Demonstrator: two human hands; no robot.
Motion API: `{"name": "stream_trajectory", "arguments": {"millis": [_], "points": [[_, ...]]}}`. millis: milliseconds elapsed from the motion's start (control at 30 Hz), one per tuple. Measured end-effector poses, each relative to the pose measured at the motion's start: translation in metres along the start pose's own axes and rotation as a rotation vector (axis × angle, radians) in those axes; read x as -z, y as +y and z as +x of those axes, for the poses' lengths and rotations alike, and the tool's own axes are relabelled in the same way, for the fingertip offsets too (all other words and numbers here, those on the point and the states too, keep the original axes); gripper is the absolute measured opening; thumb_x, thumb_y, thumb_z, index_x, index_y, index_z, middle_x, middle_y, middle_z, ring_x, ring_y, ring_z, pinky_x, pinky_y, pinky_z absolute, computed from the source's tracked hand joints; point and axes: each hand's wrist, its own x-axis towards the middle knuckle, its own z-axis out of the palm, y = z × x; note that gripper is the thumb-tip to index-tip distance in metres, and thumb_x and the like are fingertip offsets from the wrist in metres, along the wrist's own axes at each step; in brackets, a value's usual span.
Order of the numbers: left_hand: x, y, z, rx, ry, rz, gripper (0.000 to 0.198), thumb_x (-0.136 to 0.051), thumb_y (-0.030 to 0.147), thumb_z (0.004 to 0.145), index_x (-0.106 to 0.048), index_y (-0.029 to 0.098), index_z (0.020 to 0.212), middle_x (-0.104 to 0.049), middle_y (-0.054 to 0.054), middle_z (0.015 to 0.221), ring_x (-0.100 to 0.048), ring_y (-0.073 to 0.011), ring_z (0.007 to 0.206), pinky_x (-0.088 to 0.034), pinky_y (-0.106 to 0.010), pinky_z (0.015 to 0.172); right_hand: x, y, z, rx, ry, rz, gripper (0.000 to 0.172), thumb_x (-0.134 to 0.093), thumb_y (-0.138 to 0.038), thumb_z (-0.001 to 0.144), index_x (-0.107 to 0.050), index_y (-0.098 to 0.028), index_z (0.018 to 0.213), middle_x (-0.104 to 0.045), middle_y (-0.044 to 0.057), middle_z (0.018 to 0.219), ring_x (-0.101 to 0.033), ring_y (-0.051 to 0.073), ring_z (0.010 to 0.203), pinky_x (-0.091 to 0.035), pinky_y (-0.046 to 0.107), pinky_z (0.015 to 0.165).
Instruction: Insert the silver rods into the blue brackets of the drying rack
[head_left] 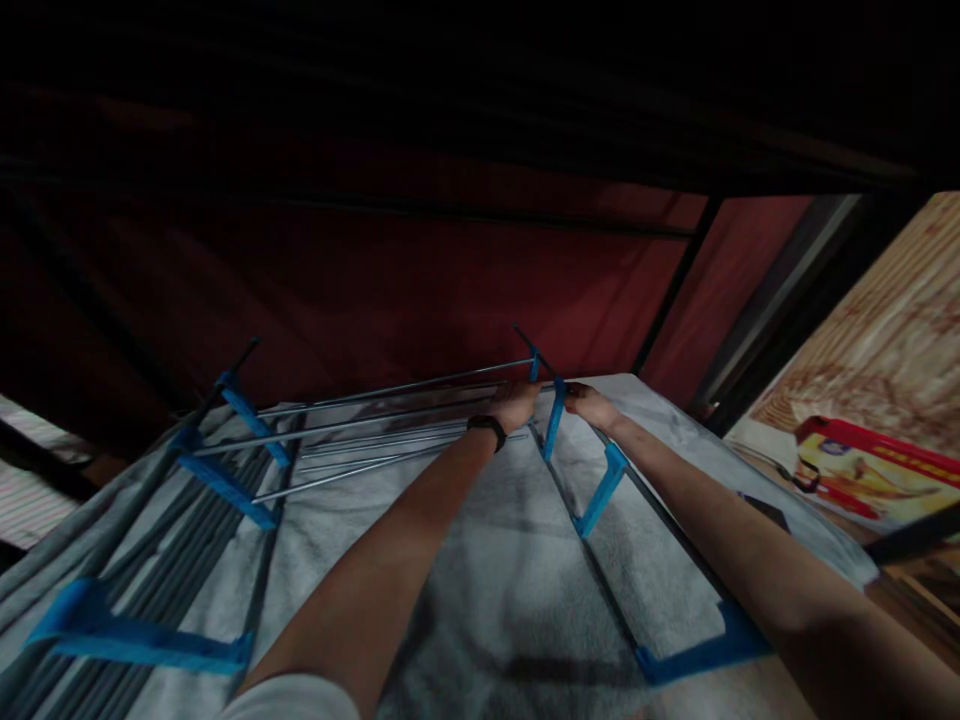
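Both my arms reach out over a clothes drying rack (225, 480) with thin metal rods and blue plastic brackets. A grey-white towel (480, 580) is spread over the rack's middle and right part. My left hand (516, 403), with a black band on the wrist, lies at the towel's far edge, fingers curled on the cloth or a rod there. My right hand (589, 401) is closed at the same far edge, just right of a blue bracket (555, 418). What exactly each hand grips is too dim to make out.
A dark red wall or curtain (420, 280) rises right behind the rack. At the right is a dark frame post (675, 280) and a patterned surface with a red and yellow pack (862, 470). Bare rods (375, 430) show at the rack's far left.
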Motion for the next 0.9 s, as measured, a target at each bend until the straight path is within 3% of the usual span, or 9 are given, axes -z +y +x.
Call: {"name": "stream_trajectory", "arguments": {"millis": [267,500,900], "points": [[0.001,0.002,-0.001,0.016,-0.02,-0.036,0.048,-0.038,0.023,0.098,-0.048,0.028,0.144,-0.065,-0.009,0.128,-0.06,-0.0255,0.113,-0.041,-0.037,0.1,-0.006,-0.002,0.003,-0.02,0.003,0.061,0.041,-0.055,-0.016,0.076,-0.066,-0.013,0.115,-0.072,0.007,0.084,-0.063,0.018,0.074,-0.049,0.024,0.07],[0.001,0.005,-0.002,0.016,-0.018,-0.006,0.05,-0.039,0.019,0.095,-0.051,0.029,0.143,-0.062,-0.008,0.134,-0.058,-0.0273,0.12,-0.043,-0.04,0.102,-0.004,-0.005,0.002,-0.038,-0.011,0.085,0.039,-0.057,-0.017,0.076,-0.067,-0.013,0.113,-0.072,0.009,0.094,-0.064,0.019,0.081,-0.051,0.024,0.074],[-0.006,0.006,-0.007,0.016,-0.014,0.014,0.053,-0.039,0.016,0.094,-0.051,0.032,0.143,-0.064,-0.008,0.132,-0.061,-0.0281,0.116,-0.046,-0.041,0.098,-0.001,-0.016,-0.005,-0.051,-0.026,0.112,0.039,-0.056,-0.016,0.074,-0.068,-0.014,0.11,-0.072,0.005,0.083,-0.063,0.017,0.074,-0.051,0.022,0.067]]}}
